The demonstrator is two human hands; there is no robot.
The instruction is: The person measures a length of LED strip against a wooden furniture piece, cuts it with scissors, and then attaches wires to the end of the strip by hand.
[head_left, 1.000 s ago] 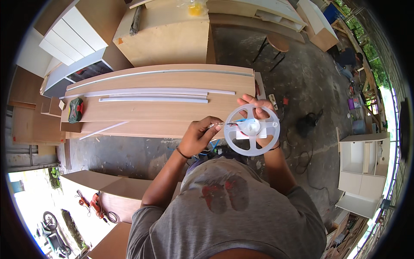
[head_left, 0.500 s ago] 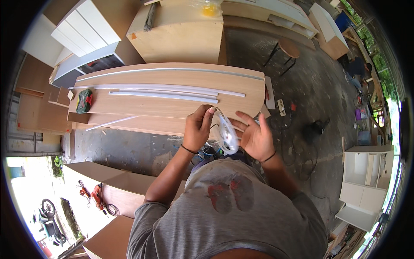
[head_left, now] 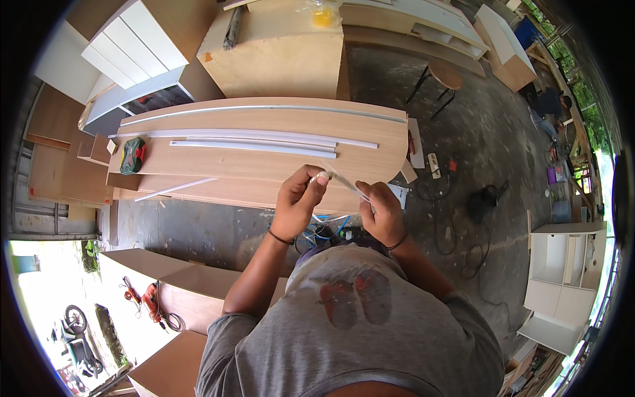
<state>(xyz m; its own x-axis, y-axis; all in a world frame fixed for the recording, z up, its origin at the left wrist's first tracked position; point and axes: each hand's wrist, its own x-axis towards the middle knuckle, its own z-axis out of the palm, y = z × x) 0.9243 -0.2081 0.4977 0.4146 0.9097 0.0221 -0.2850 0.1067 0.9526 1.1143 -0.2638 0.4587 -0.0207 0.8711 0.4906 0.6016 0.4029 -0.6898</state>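
Note:
Between my two hands runs a thin whitish strip with small marks along it, like an LED light strip. My left hand pinches one part of it between thumb and fingers. Closed on the strip a little to the right is my right hand. Both hands are in front of my chest, above the near edge of a wood-grain board. A white packet shows just beyond my right hand, partly hidden by it. Several white channel strips lie along the board.
A green and red tape measure sits at the board's left end. A stool stands at the far right. Cables and a dark tool lie on the floor. Below left, an orange power drill rests on a cabinet panel. Another person crouches far right.
My right hand, open beside the looped strip before, has closed on it. The loop hanging between my hands has become a short stretch held between them.

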